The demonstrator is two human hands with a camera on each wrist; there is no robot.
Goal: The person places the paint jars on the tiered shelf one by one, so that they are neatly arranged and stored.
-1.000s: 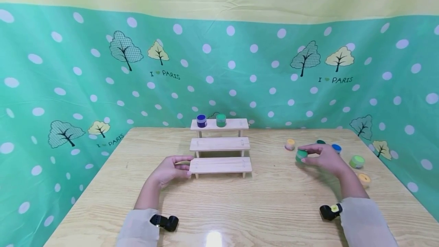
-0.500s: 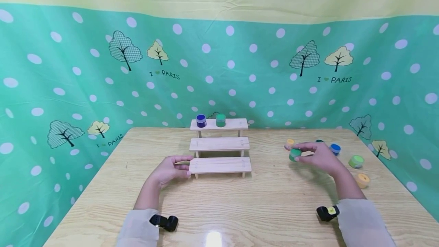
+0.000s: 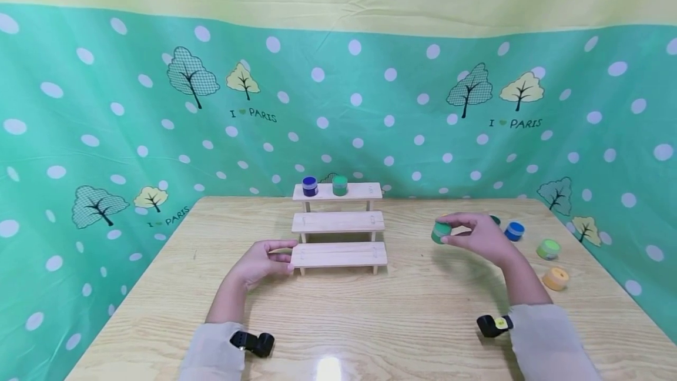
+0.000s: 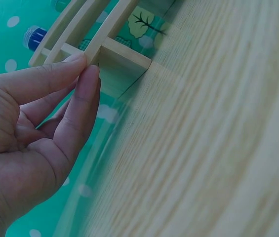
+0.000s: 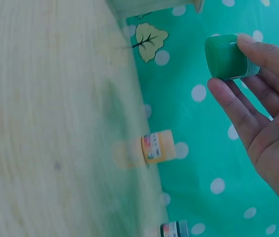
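A small three-step wooden stand (image 3: 338,255) is at the middle of the table. My left hand (image 3: 261,263) pinches the left end of its lowest step between thumb and forefinger, as the left wrist view shows. My right hand (image 3: 478,240) holds a small green paint jar (image 3: 441,233) by thumb and fingertips, raised off the table to the right of the stand. In the right wrist view this held jar (image 5: 225,57) is tilted. On the top step stand a dark blue jar (image 3: 309,187) and another green jar (image 3: 340,186).
Beyond the right hand are a dark green jar (image 3: 495,220), a blue jar (image 3: 514,231), a light green jar (image 3: 548,249) and an orange jar (image 3: 556,278). Another orange jar (image 5: 159,146), mostly hidden in the head view, shows in the right wrist view. A dotted cloth (image 3: 391,99) hangs behind the table.
My right hand has lifted the green jar and moved it left toward the stand, now covering most of an orange jar. My left hand has stayed on the lowest step.
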